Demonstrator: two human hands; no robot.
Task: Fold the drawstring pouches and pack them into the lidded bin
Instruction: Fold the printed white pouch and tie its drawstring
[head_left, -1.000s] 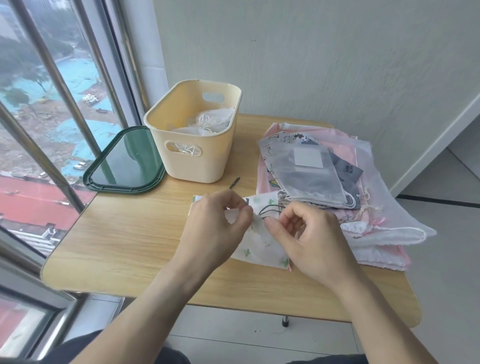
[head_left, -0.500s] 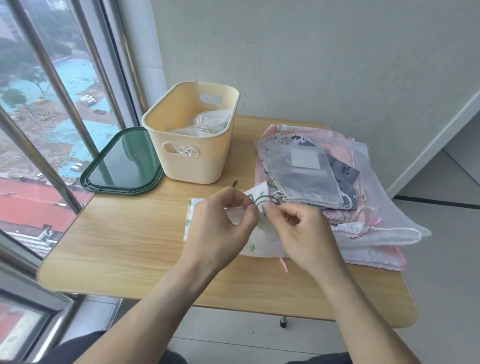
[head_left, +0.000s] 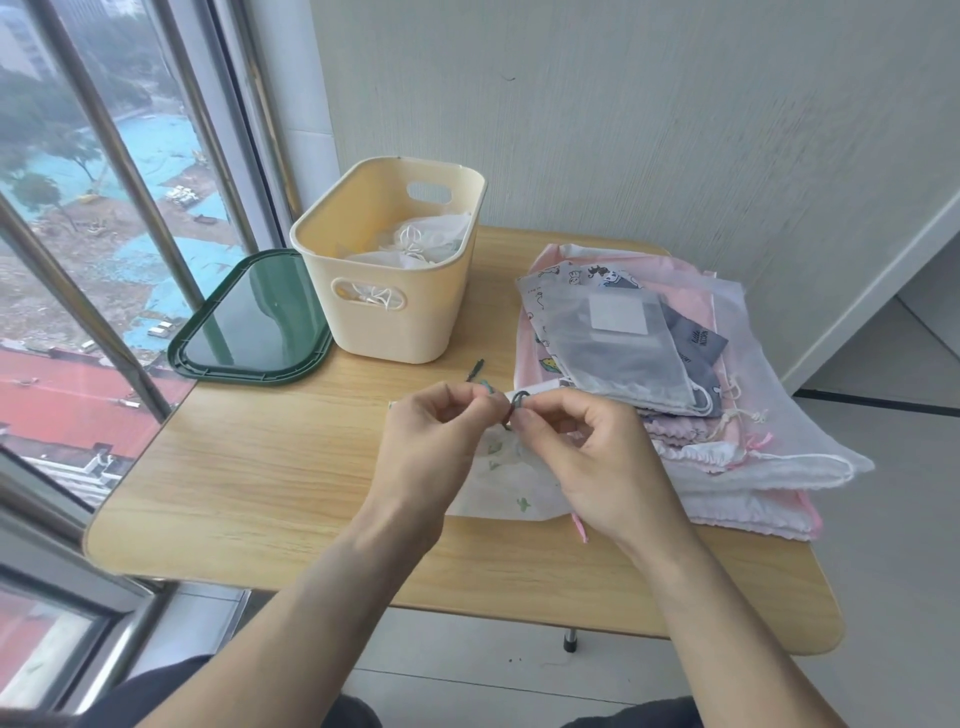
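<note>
Both hands meet over the white leaf-print pouch (head_left: 511, 486) at the table's (head_left: 249, 483) near middle. Left hand (head_left: 434, 449) and right hand (head_left: 587, 457) each pinch its dark green drawstring (head_left: 517, 402), likely tidying the cord before folding. Cream bin (head_left: 395, 291) stands open beyond, green lid (head_left: 249, 317) beside it, unfolded pile (head_left: 685, 384) right.

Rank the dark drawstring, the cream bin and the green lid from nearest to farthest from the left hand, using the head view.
From the left hand:
1. Dark drawstring, pinched at its fingertips, just to the right.
2. Cream bin, behind it on the table.
3. Green lid, flat beside the bin, farthest toward the window on the left.
</note>
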